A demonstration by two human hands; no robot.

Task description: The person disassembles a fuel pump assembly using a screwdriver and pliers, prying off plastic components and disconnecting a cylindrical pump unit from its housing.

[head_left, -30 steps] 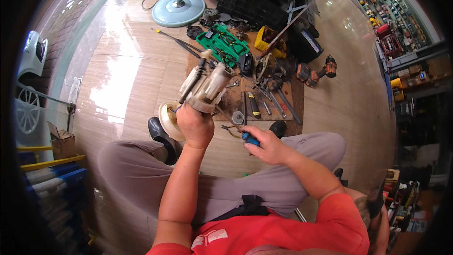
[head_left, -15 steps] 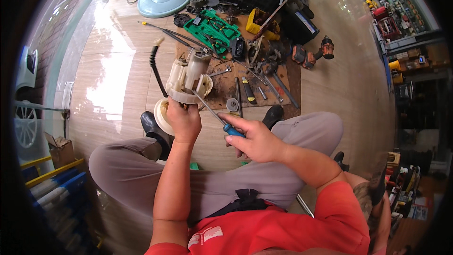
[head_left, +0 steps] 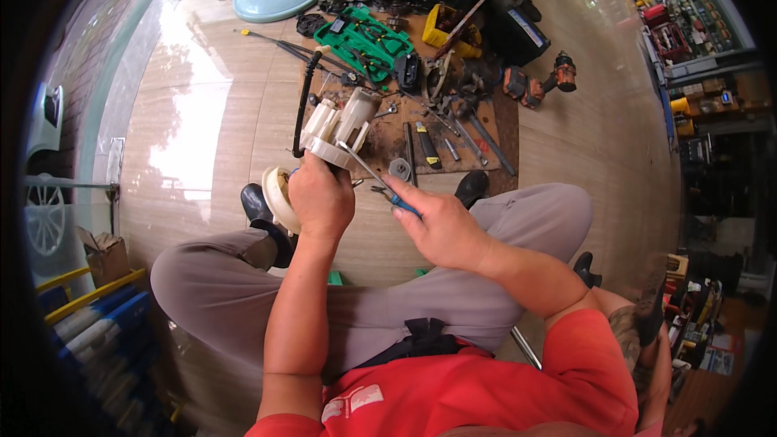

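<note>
Well beyond the screwdriver [head_left: 403, 205]: green case [head_left: 337, 42], tools [head_left: 373, 37] inside.

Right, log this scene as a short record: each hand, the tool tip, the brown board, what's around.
Left hand: gripping a cream plastic housing, pump-like in shape, from below
Right hand: holding a blue-handled screwdriver
Screwdriver tip: at the housing's round base; contact unclear
Beside left hand: cream round flange
Housing's left: black hose
Brown board: yellow-and-black utility knife, grey metal bar, other tools
Far side: open green tool case, yellow bin
Right side: orange-and-black cordless drill
</note>
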